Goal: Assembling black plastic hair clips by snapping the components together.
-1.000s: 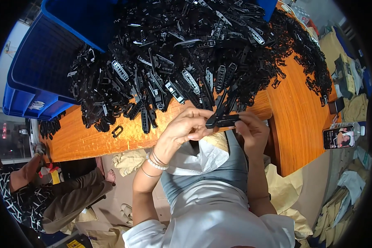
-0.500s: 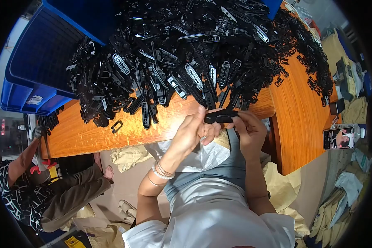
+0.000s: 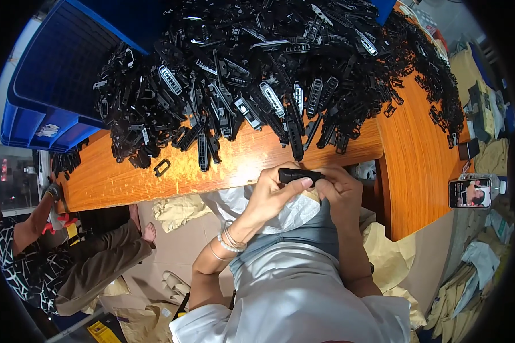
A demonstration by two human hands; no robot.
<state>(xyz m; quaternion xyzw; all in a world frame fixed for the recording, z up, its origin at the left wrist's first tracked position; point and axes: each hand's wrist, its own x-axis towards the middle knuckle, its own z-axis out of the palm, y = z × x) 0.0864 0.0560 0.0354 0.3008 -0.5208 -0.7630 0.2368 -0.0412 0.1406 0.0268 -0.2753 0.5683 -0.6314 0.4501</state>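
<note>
A short, long-shaped black plastic part (image 3: 293, 175) is held between my two hands, just off the front edge of the wooden table (image 3: 234, 174). My left hand (image 3: 271, 195) is closed round its left end, thumb laid along the near side. At the other end, my right hand (image 3: 339, 190) pinches it with curled fingers; some fingertips are hidden. Beyond my hands a large heap of black plastic parts (image 3: 251, 74) covers the tabletop, some with shiny ribbed faces. One small black frame-shaped piece (image 3: 162, 167) lies apart from the heap, on the left.
Blue plastic crates (image 3: 51, 114) stand at the left of the heap. Small black clips (image 3: 434, 103) spread over the right wing of the table. A phone (image 3: 470, 193) stands past its right edge. A co-worker in a patterned top (image 3: 20, 268) sits at the lower left.
Both hands have drawn the black part slightly nearer to me. My left thumb has come down across its near side, and my right fingers have curled in more.
</note>
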